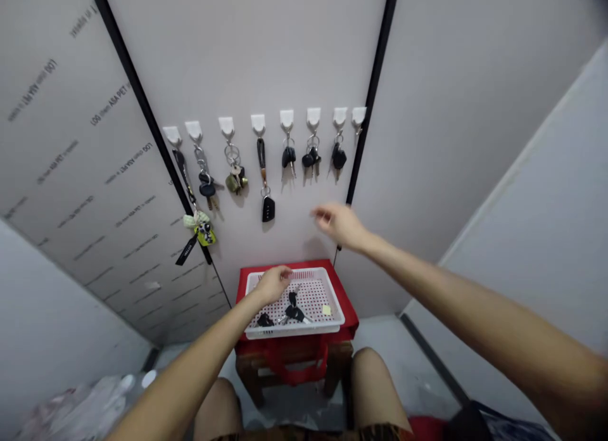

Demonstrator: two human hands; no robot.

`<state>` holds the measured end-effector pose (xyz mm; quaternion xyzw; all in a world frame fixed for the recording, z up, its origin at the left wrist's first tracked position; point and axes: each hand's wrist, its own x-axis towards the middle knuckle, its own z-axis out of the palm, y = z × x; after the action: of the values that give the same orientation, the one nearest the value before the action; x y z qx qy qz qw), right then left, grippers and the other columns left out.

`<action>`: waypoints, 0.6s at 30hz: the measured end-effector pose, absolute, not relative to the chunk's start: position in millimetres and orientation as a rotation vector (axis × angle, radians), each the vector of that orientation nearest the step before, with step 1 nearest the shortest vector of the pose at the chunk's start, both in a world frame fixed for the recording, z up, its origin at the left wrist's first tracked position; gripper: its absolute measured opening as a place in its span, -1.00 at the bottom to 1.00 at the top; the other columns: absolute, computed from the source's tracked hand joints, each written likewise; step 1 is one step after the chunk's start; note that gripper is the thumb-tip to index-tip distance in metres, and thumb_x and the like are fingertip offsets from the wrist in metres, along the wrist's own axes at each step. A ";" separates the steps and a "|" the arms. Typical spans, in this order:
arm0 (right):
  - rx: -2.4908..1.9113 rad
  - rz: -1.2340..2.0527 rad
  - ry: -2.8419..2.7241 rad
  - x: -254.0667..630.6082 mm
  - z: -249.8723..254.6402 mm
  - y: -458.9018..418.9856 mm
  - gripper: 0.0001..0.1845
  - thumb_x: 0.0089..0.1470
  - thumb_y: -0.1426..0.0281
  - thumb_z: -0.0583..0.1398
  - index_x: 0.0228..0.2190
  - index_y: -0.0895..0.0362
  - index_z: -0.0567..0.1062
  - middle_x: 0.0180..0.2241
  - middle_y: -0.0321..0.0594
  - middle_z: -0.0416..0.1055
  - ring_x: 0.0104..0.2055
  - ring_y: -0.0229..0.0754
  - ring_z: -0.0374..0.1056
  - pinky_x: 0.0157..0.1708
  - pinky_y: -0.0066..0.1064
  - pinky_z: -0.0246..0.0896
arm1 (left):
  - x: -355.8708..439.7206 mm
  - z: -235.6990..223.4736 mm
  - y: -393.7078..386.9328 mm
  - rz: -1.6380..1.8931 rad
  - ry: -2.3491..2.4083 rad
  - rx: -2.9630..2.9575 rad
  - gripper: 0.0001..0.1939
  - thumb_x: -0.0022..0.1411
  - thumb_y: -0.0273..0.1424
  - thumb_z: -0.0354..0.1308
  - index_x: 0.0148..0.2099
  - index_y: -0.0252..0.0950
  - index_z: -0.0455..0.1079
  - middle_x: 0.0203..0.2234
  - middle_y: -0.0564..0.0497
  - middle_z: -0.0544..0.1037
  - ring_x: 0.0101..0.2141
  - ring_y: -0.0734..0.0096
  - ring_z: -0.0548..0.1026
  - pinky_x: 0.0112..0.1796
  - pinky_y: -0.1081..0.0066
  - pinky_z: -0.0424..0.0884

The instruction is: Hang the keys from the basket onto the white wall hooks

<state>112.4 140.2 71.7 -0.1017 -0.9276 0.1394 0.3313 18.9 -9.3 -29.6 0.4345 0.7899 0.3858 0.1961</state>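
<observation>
My left hand (pixel 274 284) hovers over the left back part of a white perforated plastic basket (pixel 335 295), its fingers loosely bent with nothing visible in them. In the basket lie several black-headed keys (pixel 295 312), another dark key bunch (pixel 265 320) at the front left, and a small pale yellow square (pixel 326 310). My right hand (pixel 341 225) is raised before the wall, below the right-hand hooks. Its fingers point left, slightly blurred and apart from the thumb, and I see nothing held. Nearest above it hang a black key bunch (pixel 339 157) and another bunch (pixel 311 158).
Several white adhesive hooks (pixel 286 118) run across the wall panel. From them hang a black car key fob (pixel 268 208) on a strap and a charm-laden key strap (pixel 204 230). Under the basket are a red bag (pixel 349 317) and a wooden stool (pixel 247 368). Plastic bags (pixel 90 409) lie lower left.
</observation>
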 end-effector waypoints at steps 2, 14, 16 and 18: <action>0.037 0.476 -2.864 116.8 20.9 112.3 -0.75 -0.26 0.50 0.02 -0.43 0.16 0.41 -0.51 -0.25 0.36 -0.48 -0.34 0.22 -0.44 -0.54 0.07 | 14.4 -55.4 -25.3 0.872 2.275 1.230 -0.74 -0.14 -0.56 -0.09 -0.32 -0.37 0.30 -0.41 -0.04 0.41 -0.38 0.46 0.32 -0.31 0.48 0.20; -0.031 0.444 -3.075 102.7 -77.3 90.7 -0.77 -0.26 0.54 0.01 -0.53 0.16 0.43 -0.49 -0.20 0.35 -0.40 -0.29 0.21 -0.41 -0.52 0.02 | 20.5 -77.7 -35.3 0.643 2.252 1.292 -0.73 -0.18 -0.52 -0.06 -0.33 -0.35 0.30 -0.52 0.01 0.41 -0.49 0.50 0.32 -0.44 0.52 0.20; -0.135 0.517 -2.977 104.2 -67.4 94.6 -0.78 -0.27 0.55 0.01 -0.55 0.18 0.43 -0.51 -0.21 0.34 -0.44 -0.31 0.20 -0.42 -0.53 0.03 | 22.7 -75.0 -32.1 0.754 2.198 1.283 -0.70 -0.18 -0.47 -0.03 -0.29 -0.35 0.28 -0.48 0.01 0.41 -0.47 0.49 0.33 -0.43 0.52 0.21; -0.260 0.643 -2.871 107.4 -52.3 99.5 -0.81 -0.29 0.54 0.03 -0.57 0.20 0.43 -0.54 -0.23 0.33 -0.49 -0.35 0.19 -0.47 -0.55 0.04 | 25.2 -69.5 -25.7 0.894 2.135 1.295 -0.68 -0.17 -0.45 -0.02 -0.25 -0.35 0.25 -0.44 0.00 0.40 -0.45 0.49 0.33 -0.41 0.50 0.22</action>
<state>107.4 99.5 -52.3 -0.0877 -0.9677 0.2168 0.0940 25.2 -25.7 -69.5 0.4738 0.7809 0.3270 0.2423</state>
